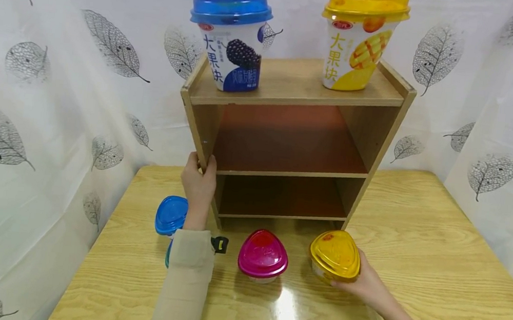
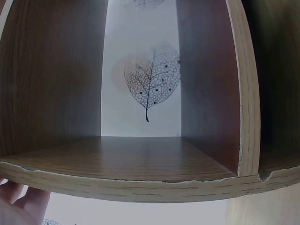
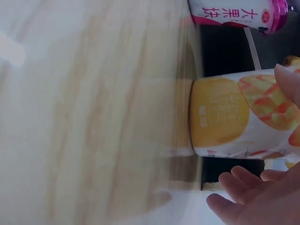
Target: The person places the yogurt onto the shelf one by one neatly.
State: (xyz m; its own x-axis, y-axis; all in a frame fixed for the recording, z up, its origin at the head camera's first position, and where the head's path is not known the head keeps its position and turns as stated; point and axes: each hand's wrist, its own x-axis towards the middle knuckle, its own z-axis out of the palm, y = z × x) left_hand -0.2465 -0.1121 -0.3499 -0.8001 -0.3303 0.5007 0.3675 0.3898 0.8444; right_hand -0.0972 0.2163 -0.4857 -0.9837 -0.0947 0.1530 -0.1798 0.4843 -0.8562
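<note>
My left hand (image 1: 199, 183) grips the left side panel of a small wooden shelf unit (image 1: 296, 103), with fingers at the panel's edge. In the left wrist view, part of that hand (image 2: 28, 206) shows below the front edge of a board. My right hand (image 1: 367, 284) is at the right side of a yogurt cup with a yellow lid (image 1: 336, 254), which stands on the table. In the right wrist view, the thumb overlaps the cup's printed side (image 3: 234, 117), while the other fingers (image 3: 239, 187) spread loosely a little apart from it.
A pink-lidded cup (image 1: 263, 254) stands before the shelf unit. Behind my left forearm is a blue-lidded cup (image 1: 171, 214), with another cup mostly hidden. On the unit's top stand a blackberry cup (image 1: 233, 39) and a mango cup (image 1: 360, 41). A leaf-print curtain (image 1: 57, 110) surrounds the wooden table (image 1: 438, 249).
</note>
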